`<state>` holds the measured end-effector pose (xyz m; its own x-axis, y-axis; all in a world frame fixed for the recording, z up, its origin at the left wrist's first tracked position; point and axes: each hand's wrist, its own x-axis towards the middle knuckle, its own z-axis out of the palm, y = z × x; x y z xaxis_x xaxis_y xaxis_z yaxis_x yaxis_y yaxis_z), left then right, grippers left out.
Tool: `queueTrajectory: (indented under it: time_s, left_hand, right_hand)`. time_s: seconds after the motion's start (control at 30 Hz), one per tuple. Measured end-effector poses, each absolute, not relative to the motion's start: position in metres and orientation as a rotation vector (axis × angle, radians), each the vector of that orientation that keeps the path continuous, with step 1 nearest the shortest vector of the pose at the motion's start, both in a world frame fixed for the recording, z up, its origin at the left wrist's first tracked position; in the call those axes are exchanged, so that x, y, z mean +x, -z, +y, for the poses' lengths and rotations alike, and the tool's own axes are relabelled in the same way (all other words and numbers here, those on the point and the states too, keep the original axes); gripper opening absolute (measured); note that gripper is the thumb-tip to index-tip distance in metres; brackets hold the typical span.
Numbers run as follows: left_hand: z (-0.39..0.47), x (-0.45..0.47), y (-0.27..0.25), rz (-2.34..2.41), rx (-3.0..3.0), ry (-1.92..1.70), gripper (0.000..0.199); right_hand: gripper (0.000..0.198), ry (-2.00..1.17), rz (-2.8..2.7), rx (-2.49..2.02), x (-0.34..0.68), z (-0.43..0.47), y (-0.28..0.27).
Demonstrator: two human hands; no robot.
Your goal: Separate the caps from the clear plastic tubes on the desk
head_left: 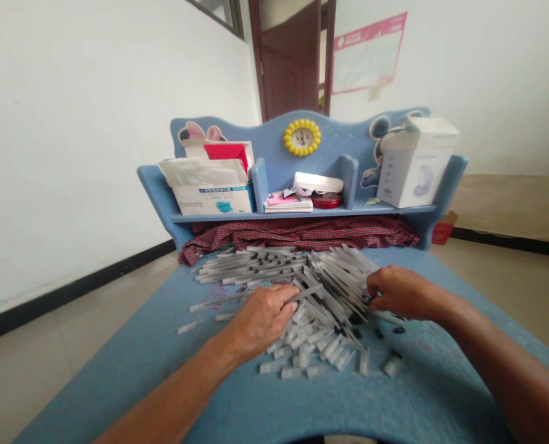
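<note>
My left hand [268,314] is closed around a translucent pen [306,292], whose end sticks out to the right past the thumb. Over at the right edge of a heap of thin pen barrels [342,271], my right hand [392,291] has its fingers curled together. Whatever they pinch is hidden. Below and between the hands lies a pile of clear pen caps [309,339]. Small black plugs [379,333] are scattered near the right hand. Behind the left hand, several pens with black parts [251,265] lie in a bundle.
All this lies on a blue table [163,370]. A checked cloth [302,233] is bunched under the blue shelf [274,216] at the back. The shelf bears a mask box [214,198], a red round tin [326,201] and a white box [416,163].
</note>
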<state>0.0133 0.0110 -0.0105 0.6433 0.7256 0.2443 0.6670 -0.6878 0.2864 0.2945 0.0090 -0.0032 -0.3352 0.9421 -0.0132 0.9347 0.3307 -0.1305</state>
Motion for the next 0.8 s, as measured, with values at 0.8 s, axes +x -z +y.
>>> queueTrajectory:
  time_s: [0.8]
  left_hand:
    - [-0.011,0.019,-0.012,0.946,2.972,-0.358,0.018]
  right_hand:
    - [0.023,-0.163,-2.585,-1.105,0.248,-0.029,-0.015]
